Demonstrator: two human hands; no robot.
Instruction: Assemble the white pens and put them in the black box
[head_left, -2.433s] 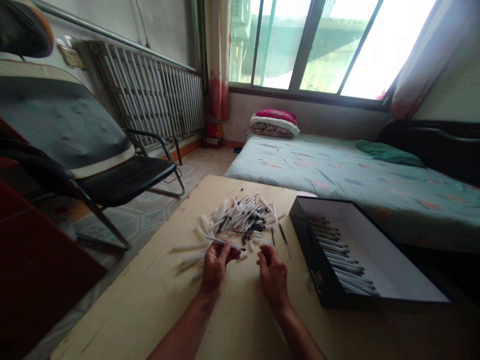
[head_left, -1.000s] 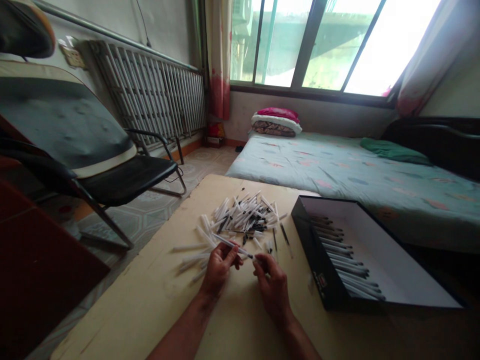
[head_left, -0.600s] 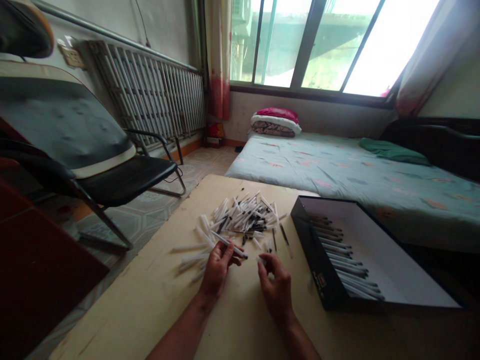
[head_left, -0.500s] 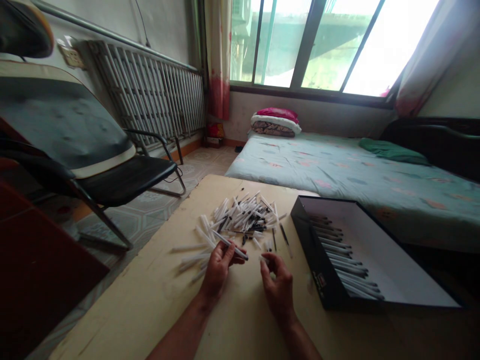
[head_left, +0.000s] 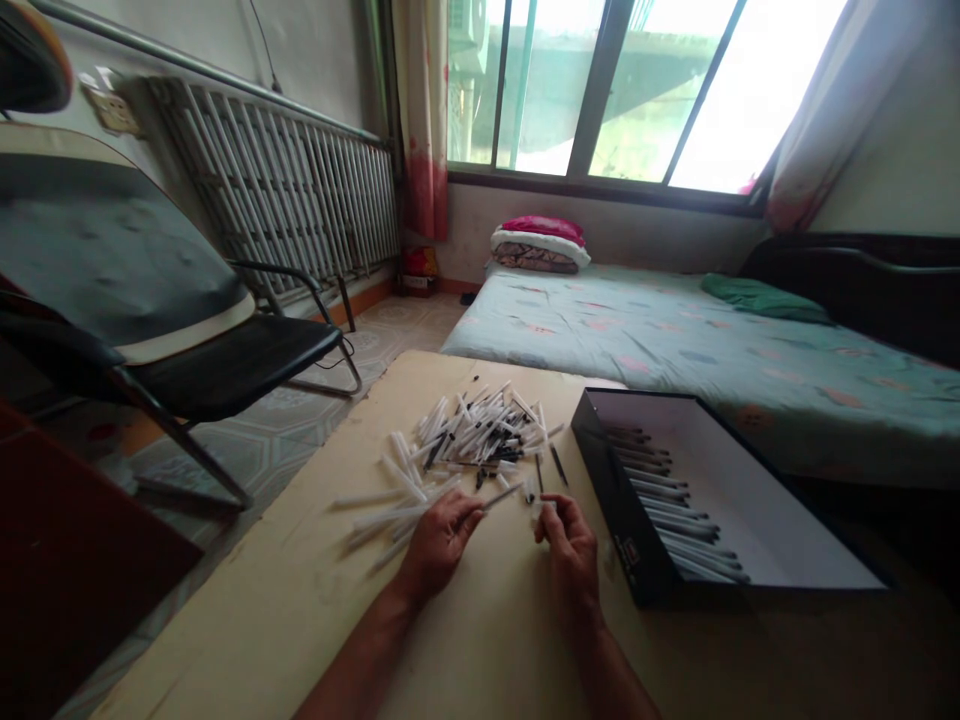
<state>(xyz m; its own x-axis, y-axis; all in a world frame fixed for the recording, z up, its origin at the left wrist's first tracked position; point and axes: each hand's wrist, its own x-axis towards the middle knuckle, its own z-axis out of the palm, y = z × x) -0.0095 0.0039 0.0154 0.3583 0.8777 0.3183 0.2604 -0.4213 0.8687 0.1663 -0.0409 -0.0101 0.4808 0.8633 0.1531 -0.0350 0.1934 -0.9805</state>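
My left hand (head_left: 444, 535) is closed around a slim pen (head_left: 504, 496), whose end points right and slightly up, towards my right hand. My right hand (head_left: 574, 545) pinches a small whitish piece that looks like a pen cap (head_left: 543, 509); the fingers partly cover it. Beyond both hands lies a heap of white pen barrels and black pen parts (head_left: 487, 425). Loose white tubes (head_left: 386, 510) fan out beside my left hand. A few clear caps (head_left: 529, 490) and a dark refill (head_left: 559, 465) rest just past my right fingertips.
A black open box (head_left: 611, 500) with a white inside stands to the right, holding a row of pens (head_left: 682, 520). All this is on a pale yellow table (head_left: 300, 610). Behind it is a bed (head_left: 637, 320); a black chair (head_left: 225, 360) stands at the left.
My left hand has turned, so the pen's end now points up and right instead of down and right. My right hand has turned slightly, still pinching the small piece. The view has shifted a little right.
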